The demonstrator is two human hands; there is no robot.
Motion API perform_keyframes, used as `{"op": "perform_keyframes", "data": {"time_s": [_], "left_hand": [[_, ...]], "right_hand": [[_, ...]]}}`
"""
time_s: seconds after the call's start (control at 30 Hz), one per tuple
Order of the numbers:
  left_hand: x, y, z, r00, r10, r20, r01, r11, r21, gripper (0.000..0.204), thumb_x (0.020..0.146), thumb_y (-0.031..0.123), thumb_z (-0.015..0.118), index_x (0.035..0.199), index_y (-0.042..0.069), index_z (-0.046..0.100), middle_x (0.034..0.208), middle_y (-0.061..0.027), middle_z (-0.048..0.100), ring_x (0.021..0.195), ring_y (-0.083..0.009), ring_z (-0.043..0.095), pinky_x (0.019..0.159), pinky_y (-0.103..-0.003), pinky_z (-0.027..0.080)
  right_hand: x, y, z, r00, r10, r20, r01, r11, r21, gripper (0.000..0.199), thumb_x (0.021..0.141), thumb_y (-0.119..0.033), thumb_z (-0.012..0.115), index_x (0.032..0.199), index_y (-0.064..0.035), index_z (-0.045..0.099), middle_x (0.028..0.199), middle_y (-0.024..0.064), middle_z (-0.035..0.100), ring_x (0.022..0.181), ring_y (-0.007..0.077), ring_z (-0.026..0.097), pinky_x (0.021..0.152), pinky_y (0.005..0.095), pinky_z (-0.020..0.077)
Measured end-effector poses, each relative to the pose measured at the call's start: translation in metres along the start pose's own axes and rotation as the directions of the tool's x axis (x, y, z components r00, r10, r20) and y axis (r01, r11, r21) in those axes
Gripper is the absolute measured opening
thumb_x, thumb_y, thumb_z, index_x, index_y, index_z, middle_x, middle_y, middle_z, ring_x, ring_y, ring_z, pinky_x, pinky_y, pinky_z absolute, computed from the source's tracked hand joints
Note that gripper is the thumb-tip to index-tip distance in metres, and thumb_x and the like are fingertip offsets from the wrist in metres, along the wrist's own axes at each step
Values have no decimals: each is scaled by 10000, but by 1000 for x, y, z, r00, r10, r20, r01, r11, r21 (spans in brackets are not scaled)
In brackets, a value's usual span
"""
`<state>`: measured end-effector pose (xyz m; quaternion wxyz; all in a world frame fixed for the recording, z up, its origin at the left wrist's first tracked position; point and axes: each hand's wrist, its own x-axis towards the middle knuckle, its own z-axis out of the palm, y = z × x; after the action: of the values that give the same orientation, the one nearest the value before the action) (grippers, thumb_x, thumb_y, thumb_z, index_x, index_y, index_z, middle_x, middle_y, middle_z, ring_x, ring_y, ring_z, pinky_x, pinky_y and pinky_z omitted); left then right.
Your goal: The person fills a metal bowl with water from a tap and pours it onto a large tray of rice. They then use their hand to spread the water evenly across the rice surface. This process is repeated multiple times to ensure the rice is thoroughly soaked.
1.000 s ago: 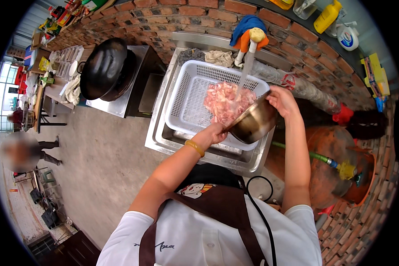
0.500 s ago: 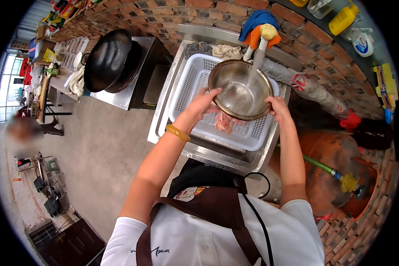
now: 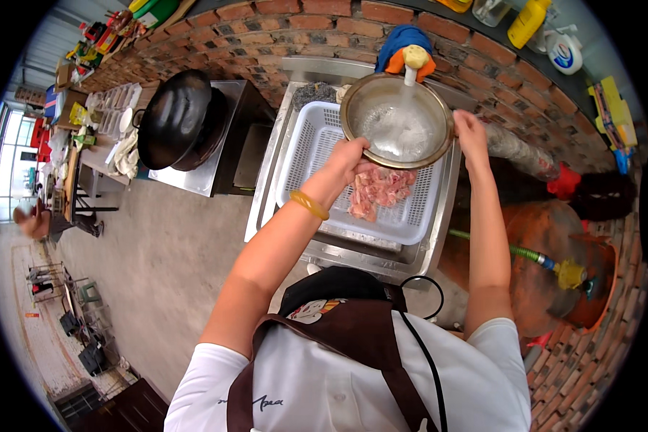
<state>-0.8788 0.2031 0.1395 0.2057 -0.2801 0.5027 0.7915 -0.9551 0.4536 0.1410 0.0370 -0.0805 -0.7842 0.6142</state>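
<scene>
I had lifted the round steel bowl (image 3: 397,121) under running water, left hand (image 3: 347,157) and right hand (image 3: 470,129) grasping its rim, leaving the pink meat (image 3: 381,191) in the white plastic basket (image 3: 317,155).

metal bowl (image 3: 397,121) hides basket's (image 3: 302,155) far side | faucet spout blurred

Yellow bottle (image 3: 528,21) and white round container (image 3: 565,52) top the brick wall (image 3: 281,32).

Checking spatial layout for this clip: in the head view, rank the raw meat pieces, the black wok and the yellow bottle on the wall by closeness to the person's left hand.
From the left hand, which grips the metal bowl:
1. Raw meat pieces, just below and right of it in the white basket.
2. Black wok, off to the left on its stand.
3. Yellow bottle, far up and right on the brick wall top.
</scene>
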Motion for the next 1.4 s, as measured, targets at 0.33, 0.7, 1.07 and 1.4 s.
{"op": "perform_keyframes", "data": {"time_s": [0.33,0.7,1.07,1.4], "left_hand": [[-6,2,20,998,-66,-3,66,997,-47,237,788,72,431,975,-73,441,890,-167,543,769,-246,592,668,-305,534],[-10,15,23,997,-72,-11,72,997,4,245,785,81,435,978,-71,434,877,-168,544,753,-241,594,602,-275,542],[-5,6,23,998,-59,-27,58,998,-34,237,784,76,431,966,-75,432,862,-174,545,718,-248,600,564,-270,548],[-4,0,22,997,-46,-57,45,999,-21,235,786,66,430,964,-88,425,853,-185,539,691,-250,594,544,-266,548]], "right_hand": [[47,-90,54,771,-633,67,599,686,-413,397,762,-284,584,1082,-54,536,988,136,519,880,266,538,749,357,438],[65,-107,69,752,-521,404,654,515,-553,394,703,-353,651,921,-27,609,907,142,517,842,307,536,731,398,435],[66,-108,65,665,-560,494,747,491,-449,351,744,-237,638,1004,-11,572,855,118,471,800,260,518,677,342,438],[70,-106,65,644,-575,504,764,452,-459,371,735,-207,644,1052,-32,564,901,127,489,871,280,504,761,345,405]]}}
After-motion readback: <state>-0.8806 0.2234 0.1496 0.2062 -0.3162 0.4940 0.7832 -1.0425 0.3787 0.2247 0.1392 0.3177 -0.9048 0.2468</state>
